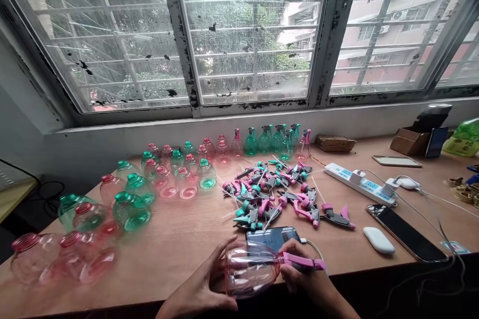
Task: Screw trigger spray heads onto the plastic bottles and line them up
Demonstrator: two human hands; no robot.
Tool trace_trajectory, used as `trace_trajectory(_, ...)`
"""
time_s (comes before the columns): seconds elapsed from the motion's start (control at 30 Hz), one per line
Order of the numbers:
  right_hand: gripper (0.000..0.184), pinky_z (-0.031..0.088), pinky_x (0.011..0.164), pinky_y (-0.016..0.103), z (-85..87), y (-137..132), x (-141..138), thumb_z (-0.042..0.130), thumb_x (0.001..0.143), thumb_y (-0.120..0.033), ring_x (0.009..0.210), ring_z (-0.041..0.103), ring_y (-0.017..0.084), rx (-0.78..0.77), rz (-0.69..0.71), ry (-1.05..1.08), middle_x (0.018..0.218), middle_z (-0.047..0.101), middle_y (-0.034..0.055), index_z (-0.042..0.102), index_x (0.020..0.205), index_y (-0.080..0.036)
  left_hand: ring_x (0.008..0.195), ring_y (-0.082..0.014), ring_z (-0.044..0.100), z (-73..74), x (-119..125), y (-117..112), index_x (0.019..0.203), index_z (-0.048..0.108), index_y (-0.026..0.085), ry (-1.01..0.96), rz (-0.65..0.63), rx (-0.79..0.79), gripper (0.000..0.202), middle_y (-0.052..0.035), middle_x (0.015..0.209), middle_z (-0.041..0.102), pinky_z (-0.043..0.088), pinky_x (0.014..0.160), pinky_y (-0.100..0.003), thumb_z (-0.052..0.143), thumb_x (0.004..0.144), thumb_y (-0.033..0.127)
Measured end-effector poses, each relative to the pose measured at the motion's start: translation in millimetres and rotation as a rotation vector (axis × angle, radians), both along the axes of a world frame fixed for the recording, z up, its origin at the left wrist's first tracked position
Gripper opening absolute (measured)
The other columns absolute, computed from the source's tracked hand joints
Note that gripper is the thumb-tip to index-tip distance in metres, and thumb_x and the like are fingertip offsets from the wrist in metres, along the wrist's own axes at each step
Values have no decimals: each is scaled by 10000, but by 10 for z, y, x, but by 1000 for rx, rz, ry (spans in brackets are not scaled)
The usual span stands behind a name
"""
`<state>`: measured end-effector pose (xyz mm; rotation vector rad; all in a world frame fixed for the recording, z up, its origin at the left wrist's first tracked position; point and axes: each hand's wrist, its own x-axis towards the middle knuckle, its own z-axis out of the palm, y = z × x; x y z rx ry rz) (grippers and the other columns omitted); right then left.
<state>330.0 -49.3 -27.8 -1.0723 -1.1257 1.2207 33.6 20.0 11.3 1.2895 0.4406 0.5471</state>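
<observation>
A clear pink spray bottle (250, 270) lies on its side in the air near the table's front edge, its neck pointing right. My left hand (209, 279) is wrapped round its base end. At the neck, my right hand (299, 274) grips the collar of a pink and grey trigger sprayer (305, 262), which sits on the bottle mouth; whether it is fully tightened cannot be seen. Beyond the hands lies a pile of loose pink, green and grey trigger sprayers (262, 187). Partly behind the bottle is a phone (275, 237) with its screen lit.
Several pink and green bottles (136, 189) without sprayers stand on the left. Bottles with sprayers (265, 140) line the back by the window. To the right are a power strip (359, 184) with cables, a dark phone (406, 232), a white earbud case (378, 240) and a cardboard box (409, 140).
</observation>
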Motion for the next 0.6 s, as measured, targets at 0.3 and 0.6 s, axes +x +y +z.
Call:
trace_trajectory(0.3,424,423,491,229,116,-71,-80,912,791,-553,465,554,120,-23,-10,45,636,658,-49,675,917,-224,1597,-480,408,149,67,-23,1626,478,375,-7,-49,-44,1139,-113,1692,508,324,1304,-645,1048,641,412)
trace_trajectory(0.6,474,402,480,233,-10,-76,-78,903,758,-613,455,522,119,-55,-25,19,595,608,-63,663,916,-237,1589,-434,449,6,-49,-24,1718,171,479,101,35,50,1135,-81,1743,455,323,1298,-644,905,856,394)
